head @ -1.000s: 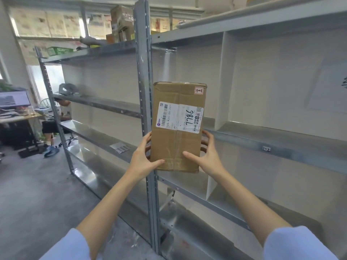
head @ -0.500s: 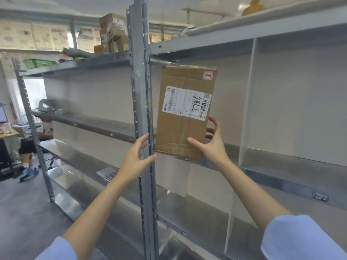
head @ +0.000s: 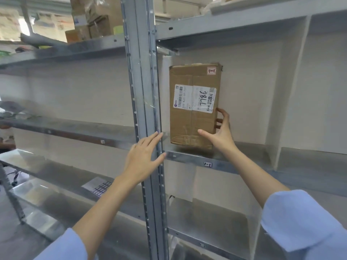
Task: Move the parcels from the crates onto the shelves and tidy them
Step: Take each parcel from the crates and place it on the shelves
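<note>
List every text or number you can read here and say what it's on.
"7786": handwritten, sideways, on the white label of the cardboard parcel.
"8元": printed on the same label, beside the number.
"516-KJ0-00": roughly, printed under the barcode; the rest is too small to read.
Red sticker on the parcel's top corner: mark unclear.
Tag on the shelf edge: too small to read.
Wall sheets at upper left: blurred.

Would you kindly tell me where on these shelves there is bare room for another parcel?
The middle shelf is bare between the cardboard parcel, held by the right hand, and the white divider. The shelf below is bare too. Left of the upright post, by the left hand, the left shelf is bare near the post. Crowded: the top-left shelf, stacked with boxes.
</note>
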{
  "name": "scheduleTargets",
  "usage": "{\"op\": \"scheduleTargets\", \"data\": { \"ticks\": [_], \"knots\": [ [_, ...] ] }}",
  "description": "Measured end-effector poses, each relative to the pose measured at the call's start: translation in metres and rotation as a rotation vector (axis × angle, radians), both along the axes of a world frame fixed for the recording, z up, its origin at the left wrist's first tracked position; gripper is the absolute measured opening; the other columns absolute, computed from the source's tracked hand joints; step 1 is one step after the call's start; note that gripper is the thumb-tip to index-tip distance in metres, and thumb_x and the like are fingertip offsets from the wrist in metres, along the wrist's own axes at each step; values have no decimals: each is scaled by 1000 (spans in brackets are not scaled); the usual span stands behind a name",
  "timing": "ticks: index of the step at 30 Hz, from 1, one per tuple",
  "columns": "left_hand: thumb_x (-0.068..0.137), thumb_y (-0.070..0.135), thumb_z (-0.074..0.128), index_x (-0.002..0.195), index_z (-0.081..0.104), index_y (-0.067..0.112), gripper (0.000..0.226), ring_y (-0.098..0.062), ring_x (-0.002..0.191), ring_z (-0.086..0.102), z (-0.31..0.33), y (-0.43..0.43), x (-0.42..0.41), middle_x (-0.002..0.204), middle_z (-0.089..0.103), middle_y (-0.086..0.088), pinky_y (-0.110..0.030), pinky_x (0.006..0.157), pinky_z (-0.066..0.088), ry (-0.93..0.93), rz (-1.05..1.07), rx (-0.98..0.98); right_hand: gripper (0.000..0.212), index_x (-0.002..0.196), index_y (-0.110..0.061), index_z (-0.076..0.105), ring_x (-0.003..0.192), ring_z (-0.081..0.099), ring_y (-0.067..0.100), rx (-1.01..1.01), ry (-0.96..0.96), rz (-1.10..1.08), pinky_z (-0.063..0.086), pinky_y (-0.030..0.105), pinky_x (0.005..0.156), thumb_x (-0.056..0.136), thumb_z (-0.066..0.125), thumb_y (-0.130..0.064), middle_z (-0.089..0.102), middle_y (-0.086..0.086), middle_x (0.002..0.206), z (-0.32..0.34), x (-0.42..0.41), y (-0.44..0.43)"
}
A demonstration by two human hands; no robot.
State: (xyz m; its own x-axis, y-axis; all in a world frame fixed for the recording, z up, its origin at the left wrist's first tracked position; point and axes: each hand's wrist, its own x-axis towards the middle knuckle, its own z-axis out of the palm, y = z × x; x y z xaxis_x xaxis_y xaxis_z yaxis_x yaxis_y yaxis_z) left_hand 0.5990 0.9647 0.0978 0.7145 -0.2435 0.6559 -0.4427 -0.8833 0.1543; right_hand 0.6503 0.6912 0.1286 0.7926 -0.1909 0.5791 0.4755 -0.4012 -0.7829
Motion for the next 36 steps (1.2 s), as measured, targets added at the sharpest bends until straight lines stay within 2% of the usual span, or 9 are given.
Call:
{"op": "scheduleTargets", "data": {
  "ticks": [5, 11, 15, 17, 22, 25, 29, 33, 36],
  "knots": [
    [90, 65, 23, 154, 23, 32, 72, -10, 142, 29, -14, 10, 17, 158, 29, 10, -32, 111, 25, -2, -36, 117, 96, 139, -46, 22, 116, 50, 11, -15, 23, -36, 45, 36, 101, 70, 87, -33, 43, 1, 137, -12, 10, 2],
    [90, 63, 22, 154, 23, 31, 72, -12, 143, 29, -25, 14, 21, 158, 29, 9, -34, 113, 25, 30, -79, 132, 99, 141, -46, 20, 122, 51, 19, -3, 67, -49, 47, 44, 105, 69, 87, -31, 42, 6, 139, -23, 14, 5],
    [90, 63, 23, 155, 23, 31, 72, -13, 144, 28, -28, 13, 16, 159, 28, 9, -35, 114, 25, 54, -97, 129, 108, 149, -38, 9, 129, 43, 18, -51, 132, -69, 41, 37, 107, 74, 86, -32, 35, 7, 148, -23, 10, 2],
    [90, 63, 24, 155, 22, 31, 72, -13, 144, 29, -30, 12, 14, 159, 28, 10, -36, 114, 27, 66, -119, 130, 110, 151, -35, 7, 137, 36, 20, -89, 165, -102, 36, 39, 110, 73, 85, -39, 28, 6, 154, -23, 4, 0],
    [90, 65, 23, 155, 18, 33, 73, -11, 144, 26, -33, -10, 4, 159, 25, 11, -36, 115, 27, 72, -182, 147, 94, 153, -32, 14, 142, 30, 20, -136, 187, -150, 32, 41, 115, 82, 75, -46, 27, 5, 156, -31, -35, -9],
    [91, 64, 24, 155, 16, 34, 72, -12, 145, 24, -29, -40, -8, 160, 22, 12, -37, 117, 25, 60, -241, 167, 83, 153, -35, 18, 142, 32, 17, -233, 160, -215, 33, 39, 113, 87, 67, -50, 31, 1, 155, -28, -70, -24],
    [89, 65, 18, 155, 18, 34, 73, -14, 146, 24, -23, -97, -33, 160, 22, 11, -33, 115, 19, 61, -338, 163, 70, 151, -45, 18, 138, 37, 19, -492, 216, -331, 41, 46, 105, 92, 52, -61, 30, -3, 155, -17, -131, -51],
    [91, 63, 24, 153, 28, 30, 71, -17, 142, 30, -17, -171, -73, 158, 29, 8, -36, 111, 25, 35, -435, 136, 68, 153, -41, 18, 139, 33, 19, -728, 224, -450, 42, 42, 102, 95, 45, -62, 30, -5, 155, -6, -208, -90],
    [89, 66, 21, 153, 30, 29, 74, -19, 142, 31, -17, -233, -114, 158, 31, 5, -39, 111, 26, 39, -498, 119, 69, 155, -38, 17, 141, 30, 22, -888, 272, -620, 43, 42, 102, 95, 42, -63, 27, -4, 157, -8, -274, -138]
  ]
}}
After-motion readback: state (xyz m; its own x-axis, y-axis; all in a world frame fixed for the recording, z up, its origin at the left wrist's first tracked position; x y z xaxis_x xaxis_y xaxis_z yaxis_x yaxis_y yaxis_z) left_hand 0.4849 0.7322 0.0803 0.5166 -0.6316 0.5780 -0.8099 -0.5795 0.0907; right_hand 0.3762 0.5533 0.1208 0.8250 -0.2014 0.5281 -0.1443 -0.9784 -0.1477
